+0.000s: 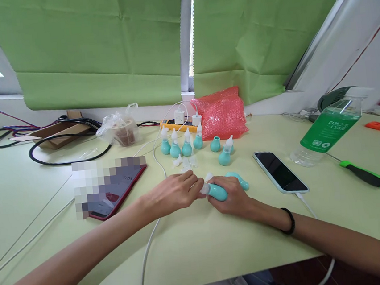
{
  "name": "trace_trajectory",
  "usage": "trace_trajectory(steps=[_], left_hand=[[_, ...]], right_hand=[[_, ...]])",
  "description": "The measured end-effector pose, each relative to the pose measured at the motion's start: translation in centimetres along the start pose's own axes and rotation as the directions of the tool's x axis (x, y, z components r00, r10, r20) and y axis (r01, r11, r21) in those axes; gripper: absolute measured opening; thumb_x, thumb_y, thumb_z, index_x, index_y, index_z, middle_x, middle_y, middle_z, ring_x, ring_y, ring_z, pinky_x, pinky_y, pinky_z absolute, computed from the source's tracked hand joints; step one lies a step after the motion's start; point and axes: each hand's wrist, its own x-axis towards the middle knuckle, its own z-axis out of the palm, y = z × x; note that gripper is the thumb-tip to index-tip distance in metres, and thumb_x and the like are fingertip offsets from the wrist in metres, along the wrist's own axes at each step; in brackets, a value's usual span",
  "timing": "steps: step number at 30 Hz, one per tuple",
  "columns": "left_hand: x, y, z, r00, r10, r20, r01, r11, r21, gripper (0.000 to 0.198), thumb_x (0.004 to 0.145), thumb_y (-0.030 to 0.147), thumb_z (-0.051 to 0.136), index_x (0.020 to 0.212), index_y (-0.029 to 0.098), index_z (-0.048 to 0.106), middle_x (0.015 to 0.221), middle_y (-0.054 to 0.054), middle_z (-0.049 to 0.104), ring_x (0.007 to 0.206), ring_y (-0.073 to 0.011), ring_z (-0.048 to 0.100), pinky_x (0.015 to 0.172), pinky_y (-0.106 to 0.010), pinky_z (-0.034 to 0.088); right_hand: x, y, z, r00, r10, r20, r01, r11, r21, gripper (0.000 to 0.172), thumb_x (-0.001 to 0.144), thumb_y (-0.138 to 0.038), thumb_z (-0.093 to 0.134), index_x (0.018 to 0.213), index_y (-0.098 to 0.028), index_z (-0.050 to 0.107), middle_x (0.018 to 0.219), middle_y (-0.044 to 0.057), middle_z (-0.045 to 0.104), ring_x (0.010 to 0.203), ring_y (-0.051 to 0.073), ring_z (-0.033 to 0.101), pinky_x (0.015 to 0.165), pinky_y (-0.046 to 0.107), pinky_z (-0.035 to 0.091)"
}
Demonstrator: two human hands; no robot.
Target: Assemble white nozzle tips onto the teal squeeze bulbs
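On the pale worktop (188,261), the right grip (233,195) was wrapped around a teal squeeze bulb (219,193), the left grip (177,190) pinching its nozzle (204,188); beyond them, several bulbs (175,151) already carried nozzles (187,136), one bare-necked bulb (215,145) had none.

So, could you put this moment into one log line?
left hand: on pale nozzle | right hand: gripping teal bulb | nozzle: at bulb's mouth | beyond: loose clear pieces, standing teal bulbs
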Motion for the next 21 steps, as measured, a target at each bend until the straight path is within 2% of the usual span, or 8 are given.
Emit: trace_trajectory(steps=[2, 4, 7, 11, 13, 15, 18, 21], left_hand=[[0.1, -0.1, -0.1, 0.999, 0.018, 0.026, -0.02, 0.999, 0.043, 0.031, 0.087, 0.025, 0.032, 0.083, 0.007, 0.057, 0.065, -0.008, 0.057, 0.061, -0.0174, 0.051, 0.05, -0.028, 0.039], [0.0, -0.3, 0.0, 0.998, -0.009, 0.062, 0.01, 1.0, -0.017, 0.032, 0.087, 0.028, 0.032, 0.084, 0.008, 0.056, 0.066, -0.007, 0.057, 0.062, -0.0166, 0.05, 0.052, -0.027, 0.038], [-0.1, -0.3, 0.3, 0.986, -0.118, 0.118, 0.143, 0.964, -0.226, 0.029, 0.085, 0.032, 0.037, 0.086, 0.009, 0.056, 0.068, -0.006, 0.057, 0.06, -0.0136, 0.05, 0.053, -0.024, 0.037], [-0.2, 0.1, 0.7, 0.952, -0.266, 0.149, 0.305, 0.812, -0.498, 0.028, 0.083, 0.035, 0.041, 0.078, 0.011, 0.056, 0.056, 0.001, 0.051, 0.049, -0.0078, 0.041, 0.047, -0.019, 0.033], [-0.2, 0.4, 1.0, 0.944, -0.298, 0.143, 0.326, 0.768, -0.552, 0.029, 0.082, 0.036, 0.041, 0.074, 0.012, 0.056, 0.051, 0.002, 0.046, 0.046, -0.007, 0.037, 0.046, -0.019, 0.03], [-0.2, 0.7, 1.3, 0.949, -0.288, 0.125, 0.308, 0.775, -0.552, 0.027, 0.083, 0.034, 0.041, 0.072, 0.013, 0.055, 0.052, 0.002, 0.046, 0.047, -0.0077, 0.038, 0.047, -0.02, 0.031], [-0.4, 0.9, 1.6, 0.968, -0.232, 0.099, 0.25, 0.831, -0.497, 0.025, 0.083, 0.03, 0.04, 0.071, 0.013, 0.053, 0.058, -0.002, 0.049, 0.052, -0.0106, 0.043, 0.05, -0.022, 0.032], [-0.4, 0.9, 1.6, 0.981, -0.18, 0.07, 0.191, 0.868, -0.459, 0.024, 0.083, 0.028, 0.04, 0.072, 0.011, 0.053, 0.061, -0.005, 0.051, 0.055, -0.0125, 0.046, 0.051, -0.023, 0.033]], right_hand=[[0.0, 0.2, 0.0, 1.0, -0.027, -0.003, 0.027, 0.999, -0.046, 0.007, 0.064, -0.015, 0.048, 0.071, -0.016, 0.049, 0.056, 0.001, 0.055, 0.049, 0.011, 0.048, 0.045, 0.021, 0.034], [-0.1, 0.3, 0.0, 0.997, -0.072, 0.018, 0.074, 0.991, -0.109, 0.008, 0.065, -0.015, 0.047, 0.072, -0.016, 0.05, 0.058, 0.001, 0.056, 0.05, 0.011, 0.048, 0.044, 0.021, 0.032], [-0.2, 0.4, -0.2, 0.99, -0.131, 0.054, 0.141, 0.96, -0.242, 0.006, 0.067, -0.015, 0.047, 0.072, -0.015, 0.051, 0.059, 0.001, 0.056, 0.049, 0.011, 0.048, 0.042, 0.022, 0.027], [-0.1, 0.3, -0.6, 0.988, -0.137, 0.073, 0.154, 0.928, -0.338, 0.007, 0.069, -0.015, 0.044, 0.069, -0.016, 0.051, 0.056, 0.001, 0.053, 0.047, 0.011, 0.046, 0.042, 0.023, 0.025], [0.0, 0.1, -0.7, 0.988, -0.115, 0.105, 0.142, 0.944, -0.298, 0.007, 0.069, -0.015, 0.044, 0.069, -0.015, 0.051, 0.057, 0.002, 0.054, 0.048, 0.011, 0.047, 0.042, 0.023, 0.025], [0.0, -0.1, -0.8, 0.986, -0.061, 0.156, 0.095, 0.972, -0.216, 0.007, 0.068, -0.015, 0.044, 0.068, -0.016, 0.051, 0.058, 0.002, 0.055, 0.05, 0.012, 0.049, 0.043, 0.023, 0.027], [0.2, -0.4, -0.9, 0.968, 0.072, 0.24, -0.061, 0.997, -0.05, 0.003, 0.066, -0.017, 0.048, 0.064, -0.017, 0.051, 0.055, 0.0, 0.055, 0.051, 0.012, 0.049, 0.045, 0.022, 0.031], [0.6, -0.7, -1.2, 0.922, 0.171, 0.348, -0.226, 0.966, 0.122, 0.001, 0.063, -0.018, 0.053, 0.064, -0.016, 0.053, 0.055, -0.001, 0.054, 0.05, 0.01, 0.047, 0.047, 0.021, 0.034]])
